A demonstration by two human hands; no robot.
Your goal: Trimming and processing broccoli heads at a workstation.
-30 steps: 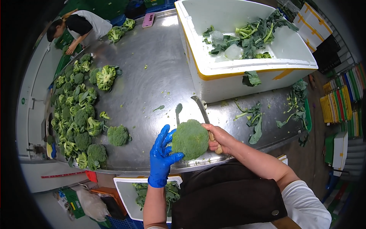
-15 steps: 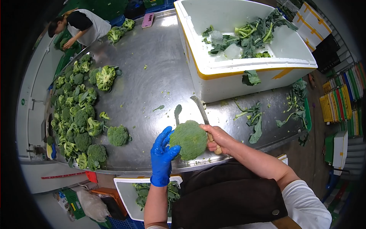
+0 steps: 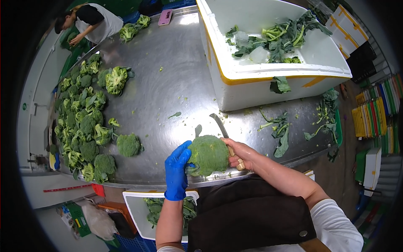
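Note:
A broad green broccoli head (image 3: 209,155) is held at the table's near edge, crown up. My left hand (image 3: 176,172), in a blue glove, is closed against its left side, the thumb hidden behind or under the crown. My bare right hand (image 3: 243,155) grips a curved knife (image 3: 219,126) by its pale wooden handle, the blade pointing up and away past the broccoli. The right knuckles are close to the crown's right side; whether they touch it I cannot tell. A leaf (image 3: 198,130) sticks out beyond the head.
Many broccoli heads (image 3: 88,126) are piled along the left of the metal table (image 3: 155,84). A large white foam box (image 3: 277,88) with leaves and ice stands at the right. Below the edge is another foam box (image 3: 134,210) of leaves. A co-worker (image 3: 94,23) works far left.
The broccoli head has turned a little in my left hand, whose thumb no longer shows over the crown. My right hand keeps its grip on the knife, nearly unmoved.

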